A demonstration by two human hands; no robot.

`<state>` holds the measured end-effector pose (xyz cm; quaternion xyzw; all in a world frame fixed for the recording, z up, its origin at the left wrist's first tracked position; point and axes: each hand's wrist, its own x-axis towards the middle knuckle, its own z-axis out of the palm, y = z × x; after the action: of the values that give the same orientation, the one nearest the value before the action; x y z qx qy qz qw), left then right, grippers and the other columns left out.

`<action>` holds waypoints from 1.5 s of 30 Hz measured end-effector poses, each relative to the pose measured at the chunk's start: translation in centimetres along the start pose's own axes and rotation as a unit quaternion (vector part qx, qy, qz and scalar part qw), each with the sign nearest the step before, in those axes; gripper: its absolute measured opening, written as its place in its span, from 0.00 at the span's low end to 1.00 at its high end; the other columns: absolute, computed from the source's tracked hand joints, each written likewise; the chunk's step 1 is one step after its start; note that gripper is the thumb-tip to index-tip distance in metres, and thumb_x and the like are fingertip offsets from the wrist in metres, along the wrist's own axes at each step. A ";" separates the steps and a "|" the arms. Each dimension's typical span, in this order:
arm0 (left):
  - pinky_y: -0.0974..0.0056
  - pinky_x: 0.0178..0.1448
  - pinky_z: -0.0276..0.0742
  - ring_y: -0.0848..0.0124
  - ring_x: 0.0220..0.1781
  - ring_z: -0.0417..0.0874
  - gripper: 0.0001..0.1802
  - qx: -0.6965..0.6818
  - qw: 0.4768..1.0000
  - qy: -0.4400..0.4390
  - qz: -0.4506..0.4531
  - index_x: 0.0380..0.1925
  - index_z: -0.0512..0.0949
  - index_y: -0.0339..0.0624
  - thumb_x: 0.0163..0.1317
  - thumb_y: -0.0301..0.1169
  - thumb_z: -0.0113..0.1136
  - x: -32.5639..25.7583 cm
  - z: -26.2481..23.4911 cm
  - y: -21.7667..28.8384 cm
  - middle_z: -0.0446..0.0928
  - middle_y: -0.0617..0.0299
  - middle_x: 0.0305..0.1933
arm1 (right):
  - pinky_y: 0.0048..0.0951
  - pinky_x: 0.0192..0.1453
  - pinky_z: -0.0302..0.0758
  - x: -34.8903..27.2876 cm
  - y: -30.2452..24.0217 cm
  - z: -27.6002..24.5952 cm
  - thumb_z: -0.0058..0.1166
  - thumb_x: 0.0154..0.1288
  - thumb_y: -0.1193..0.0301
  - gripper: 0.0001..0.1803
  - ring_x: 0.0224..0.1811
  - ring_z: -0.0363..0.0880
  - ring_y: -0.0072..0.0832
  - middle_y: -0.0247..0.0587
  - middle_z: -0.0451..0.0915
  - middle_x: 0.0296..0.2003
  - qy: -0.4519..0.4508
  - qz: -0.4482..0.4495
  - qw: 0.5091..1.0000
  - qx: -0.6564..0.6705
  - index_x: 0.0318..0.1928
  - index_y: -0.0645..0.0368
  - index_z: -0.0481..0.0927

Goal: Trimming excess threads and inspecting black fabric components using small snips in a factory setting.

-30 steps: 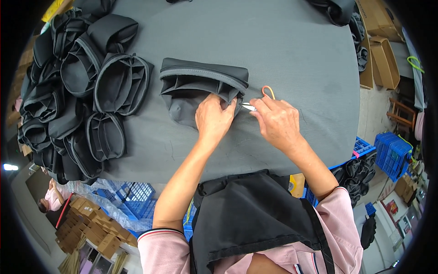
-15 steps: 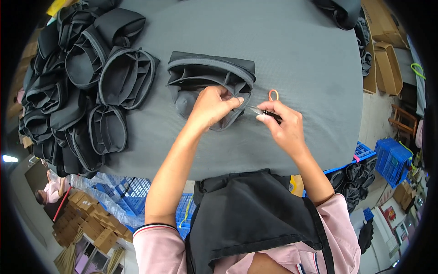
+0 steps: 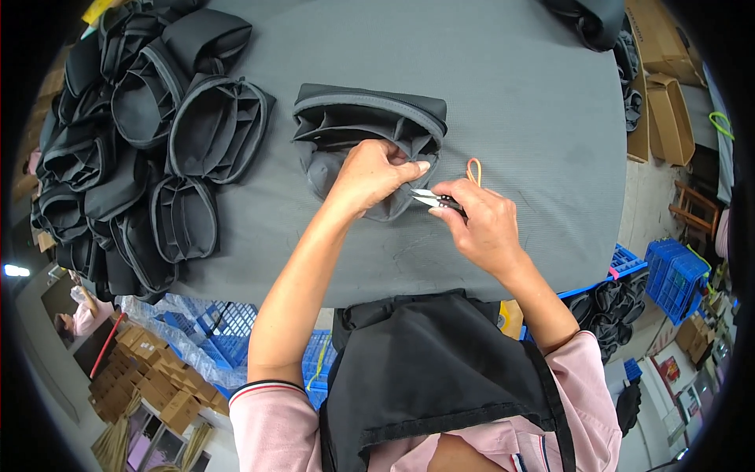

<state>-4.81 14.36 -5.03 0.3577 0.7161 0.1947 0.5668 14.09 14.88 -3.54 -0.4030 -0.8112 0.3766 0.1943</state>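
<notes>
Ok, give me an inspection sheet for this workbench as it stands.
Surface: grey table, mostly bare on its right half.
Job's things: black fabric pouch lying open; small thread snips with an orange loop.
Clutter: heap of black pouches at the left; more black fabric at the far edge.
Grippers: left hand grips the pouch's lower edge; right hand holds the snips, blades at that edge.
Cables: nothing seen.
Surroundings: blue crates, cardboard boxes, another person lower left.
</notes>
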 end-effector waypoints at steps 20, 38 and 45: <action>0.62 0.48 0.74 0.61 0.43 0.78 0.34 0.098 0.975 0.027 0.196 0.51 0.68 0.28 0.46 0.34 0.68 -5.0 -0.7 0.0 0.75 0.50 0.44 | 0.18 0.40 0.66 1.5 2.4 3.2 0.60 0.50 0.80 0.14 0.23 0.62 0.16 0.29 0.76 0.29 0.035 0.084 0.968 0.232 0.40 0.59 0.79; 0.65 0.37 0.74 0.62 0.35 0.76 0.13 0.184 0.868 0.349 0.302 0.34 0.73 0.34 0.46 0.19 0.61 -7.3 2.2 -3.9 0.72 0.53 0.38 | 0.23 0.28 0.67 2.9 2.2 3.8 0.58 0.52 0.80 0.08 0.24 0.72 0.22 0.35 0.76 0.25 -0.030 -0.025 0.968 0.249 0.36 0.63 0.79; 0.67 0.36 0.70 0.71 0.31 0.76 0.05 0.076 0.974 0.114 0.181 0.27 0.78 0.36 0.52 0.26 0.62 -7.8 1.1 -1.9 0.75 0.60 0.27 | 0.21 0.28 0.64 4.9 2.9 0.9 0.55 0.58 0.74 0.08 0.22 0.68 0.19 0.34 0.73 0.19 -0.160 -0.042 0.962 0.215 0.26 0.65 0.73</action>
<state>-3.47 7.27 -1.38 0.4988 0.7123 0.2789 0.4076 12.08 19.55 -6.31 -0.2519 -0.7477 0.5933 0.1600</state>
